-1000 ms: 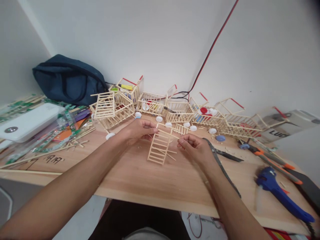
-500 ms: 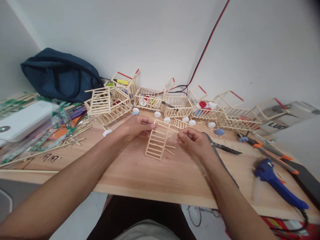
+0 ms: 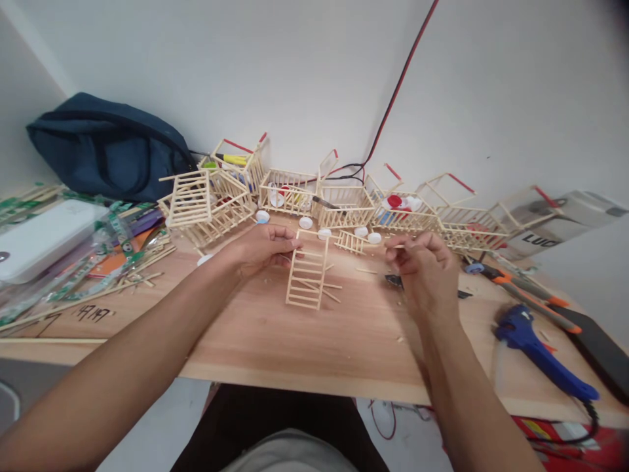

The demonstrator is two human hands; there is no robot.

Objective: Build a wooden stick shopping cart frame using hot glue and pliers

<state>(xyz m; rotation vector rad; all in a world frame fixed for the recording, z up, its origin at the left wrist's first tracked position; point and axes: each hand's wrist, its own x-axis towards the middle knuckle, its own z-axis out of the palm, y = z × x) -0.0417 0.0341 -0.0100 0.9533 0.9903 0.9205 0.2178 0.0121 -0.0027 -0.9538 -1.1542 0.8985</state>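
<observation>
My left hand pinches the upper left corner of a ladder-like wooden stick frame, held tilted over the table. The frame has several thin rungs. My right hand is apart from it on the right, with thumb and fingertips closed on a short wooden stick that points left. Behind the frame, a few loose sticks lie on the wood. A smaller slatted panel rests farther back. Below my right hand, a dark blade-like tool is partly hidden by the wrist.
Small stick-built carts with bottle-cap wheels line the wall. A blue glue gun and orange-handled pliers lie to the right. At left are a white box, plastic packets and a dark blue bag.
My right hand has moved right and slightly up, away from the frame, with the short stick in its fingers. My left hand still holds the frame, which now stands slightly more upright.
</observation>
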